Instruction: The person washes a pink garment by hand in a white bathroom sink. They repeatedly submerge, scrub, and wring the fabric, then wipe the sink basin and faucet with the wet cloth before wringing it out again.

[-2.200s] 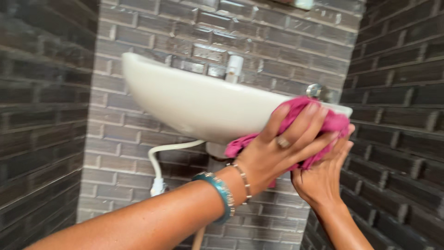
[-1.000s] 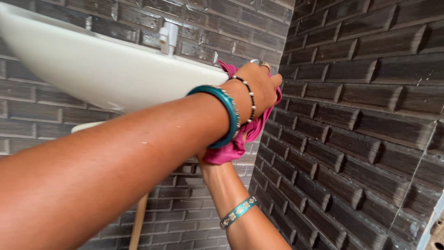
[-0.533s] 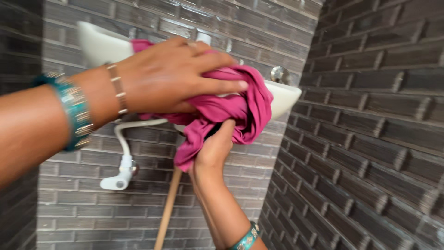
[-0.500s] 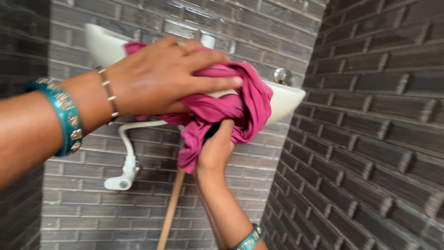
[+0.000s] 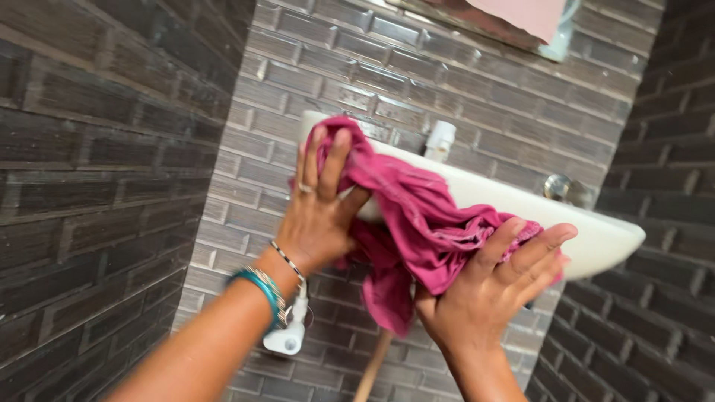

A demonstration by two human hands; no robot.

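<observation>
Now | pink cloth (image 5: 417, 216) crumpled, draped over white sink (image 5: 596, 231) | both hands pressing

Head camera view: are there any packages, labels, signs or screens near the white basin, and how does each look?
None of these is in view.
Only the corner of a framed panel shows at the top edge, on the grey brick-tile wall above the white ceramic basin; its surface looks pinkish and blank.
Both hands press a magenta cloth on the basin: left hand, right hand.
</observation>
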